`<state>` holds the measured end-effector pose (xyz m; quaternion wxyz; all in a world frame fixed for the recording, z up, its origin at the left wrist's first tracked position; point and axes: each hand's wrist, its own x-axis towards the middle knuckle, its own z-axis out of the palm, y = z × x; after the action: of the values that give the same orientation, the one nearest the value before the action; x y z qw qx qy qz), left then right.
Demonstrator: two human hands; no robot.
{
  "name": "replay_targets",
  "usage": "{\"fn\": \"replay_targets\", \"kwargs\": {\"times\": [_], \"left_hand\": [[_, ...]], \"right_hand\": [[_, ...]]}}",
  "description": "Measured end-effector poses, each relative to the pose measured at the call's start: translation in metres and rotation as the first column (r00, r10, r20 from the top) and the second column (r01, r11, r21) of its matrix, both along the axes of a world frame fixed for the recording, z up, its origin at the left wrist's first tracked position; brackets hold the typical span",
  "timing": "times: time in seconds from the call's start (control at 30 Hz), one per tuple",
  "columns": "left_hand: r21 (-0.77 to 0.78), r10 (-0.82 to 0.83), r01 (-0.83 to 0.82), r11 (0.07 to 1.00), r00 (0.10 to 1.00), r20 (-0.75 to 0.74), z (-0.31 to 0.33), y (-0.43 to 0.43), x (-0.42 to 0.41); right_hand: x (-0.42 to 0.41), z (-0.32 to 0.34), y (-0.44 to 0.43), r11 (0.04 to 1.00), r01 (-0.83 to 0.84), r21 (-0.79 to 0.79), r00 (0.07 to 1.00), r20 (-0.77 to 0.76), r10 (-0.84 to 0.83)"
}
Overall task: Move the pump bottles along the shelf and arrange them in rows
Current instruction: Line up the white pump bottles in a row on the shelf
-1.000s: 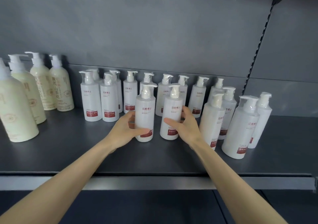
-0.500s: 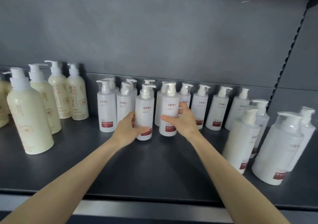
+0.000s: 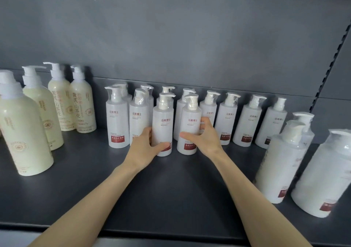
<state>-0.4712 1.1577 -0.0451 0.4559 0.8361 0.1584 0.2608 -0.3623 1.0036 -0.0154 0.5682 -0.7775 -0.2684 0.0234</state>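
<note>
Dark grey metal shelf (image 3: pixel 171 189): carries every bottle; its back edge meets a plain grey back panel (image 3: pixel 171 37), and its front edge runs along the bottom of the view.
Left hand (image 3: pixel 144 148): grips the left white pump bottle (image 3: pixel 163 117), a slim frosted plastic cylinder with a red label band and a cream pump head. The thumb lies across its lower front and the fingers curl round its left side.
Right hand (image 3: pixel 206 140): grips the right white pump bottle (image 3: pixel 190 117), of the same kind. The thumb crosses its front and the fingers wrap round its right side.
Held pair: both upright near the middle of the shelf's length, close to the back edge, with a narrow gap between them. Whether their bases rest on the shelf or sit just off it cannot be told.
Front neighbours (image 3: pixel 117 121): two matching white bottles stand just left of the held pair, in line with it.
Back row (image 3: pixel 228 121): more white bottles of the same kind line the back edge, running on toward the right end.
Cream pump bottles (image 3: pixel 24 132): four taller, rounded ones stand at the left end, running from the back edge toward the front.
Near white bottles (image 3: pixel 281 163): a cluster at the right end, close to the front edge and blurred.
</note>
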Motion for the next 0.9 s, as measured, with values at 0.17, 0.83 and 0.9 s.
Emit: {"fn": "replay_targets", "kwargs": {"times": [0.17, 0.83, 0.9], "left_hand": [[0.226, 0.182, -0.164, 0.960, 0.982, -0.059, 0.004, -0.002, -0.008], [0.106, 0.105, -0.105, 0.989, 0.994, 0.002, -0.006, 0.006, 0.004], [0.125, 0.088, -0.087, 0.988, 0.996, -0.008, -0.006, 0.005, 0.004]], "right_hand": [[0.005, -0.005, -0.007, 0.993, -0.101, -0.066, 0.995, -0.034, 0.099], [0.002, -0.009, -0.003, 0.998, -0.051, -0.048, 0.997, 0.057, 0.053], [0.002, -0.010, -0.002, 0.998, -0.047, -0.048, 0.997, 0.059, 0.050]]}}
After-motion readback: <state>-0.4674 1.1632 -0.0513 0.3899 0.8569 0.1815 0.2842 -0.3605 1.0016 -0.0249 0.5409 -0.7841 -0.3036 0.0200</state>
